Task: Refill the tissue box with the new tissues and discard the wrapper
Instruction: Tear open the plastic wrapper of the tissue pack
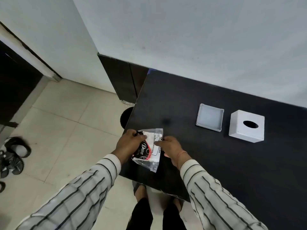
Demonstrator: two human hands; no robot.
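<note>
Both my hands hold the sealed tissue pack (147, 149) over the table's near corner: left hand (128, 143) gripping its side, right hand (169, 146) pinching the wrapper. Next I must tear it open. Farther right wait the box base (209, 117) and cover (246, 126).

The table (216, 163) stands against the wall (182, 39). On the table, near the wall, the tissue box cover (246, 126) sits right of the box base (209, 117), the two just apart. The tissue pack (147, 150) is held over the table's left front corner, between the left hand (128, 143) and right hand (172, 148). A bin (125, 117) stands on the floor (66, 122) beside the table's left edge. Sandals (13, 155) lie on the floor, far left.
</note>
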